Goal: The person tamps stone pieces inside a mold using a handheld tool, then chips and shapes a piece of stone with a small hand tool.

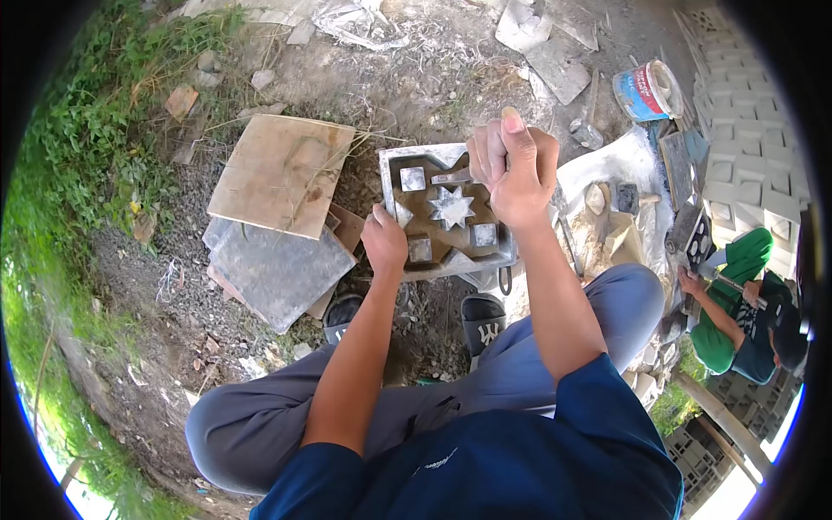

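Note:
A square block mould (448,266) lies on the ground in front of me, with a raised star in its middle and square blocks around it. Brown, damp-looking material fills the spaces between these shapes. At the mould's left side, my left hand (385,243) is closed on the rim. My right hand (518,169) is over the upper right corner, fingers curled and thumb pointing up. Whatever its fingers hold, if anything, is hidden from me. A dark metal loop (505,279) hangs by the mould's lower right edge.
Stacked boards, a plywood sheet (277,178) and a grey slab (279,269), lie left. On the right are a pale sack (640,160), a paint bucket (648,92) and stacked patterned blocks (750,130). Another person (745,321) works at far right, holding a tool.

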Available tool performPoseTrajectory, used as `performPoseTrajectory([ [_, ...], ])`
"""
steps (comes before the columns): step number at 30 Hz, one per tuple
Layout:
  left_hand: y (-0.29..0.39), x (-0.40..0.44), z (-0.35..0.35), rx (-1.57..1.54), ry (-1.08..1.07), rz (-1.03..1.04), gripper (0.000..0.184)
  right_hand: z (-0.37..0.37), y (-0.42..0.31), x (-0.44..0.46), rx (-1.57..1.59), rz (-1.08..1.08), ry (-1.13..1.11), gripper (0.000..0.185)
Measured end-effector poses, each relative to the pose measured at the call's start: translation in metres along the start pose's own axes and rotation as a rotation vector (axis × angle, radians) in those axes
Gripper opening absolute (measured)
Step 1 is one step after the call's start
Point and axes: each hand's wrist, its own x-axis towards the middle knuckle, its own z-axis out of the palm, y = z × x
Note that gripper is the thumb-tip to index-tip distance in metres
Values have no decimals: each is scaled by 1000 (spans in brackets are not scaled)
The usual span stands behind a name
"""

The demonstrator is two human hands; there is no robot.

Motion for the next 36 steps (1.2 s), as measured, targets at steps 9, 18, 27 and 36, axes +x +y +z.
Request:
performPoseTrajectory([
  [9,3,-1,-2,-5,1,34,59,3,-1,-1,21,22,-16,58],
  [18,10,-3,-4,-3,-29,-41,60,-2,43,-3,-247,161,-47,56],
  [27,9,-4,-3,76,27,10,57,-6,29,-19,-338,296,15,54],
  [36,10,-8,-5,33,13,9,65,-34,9,-21,-1061,121,-93,48],
])
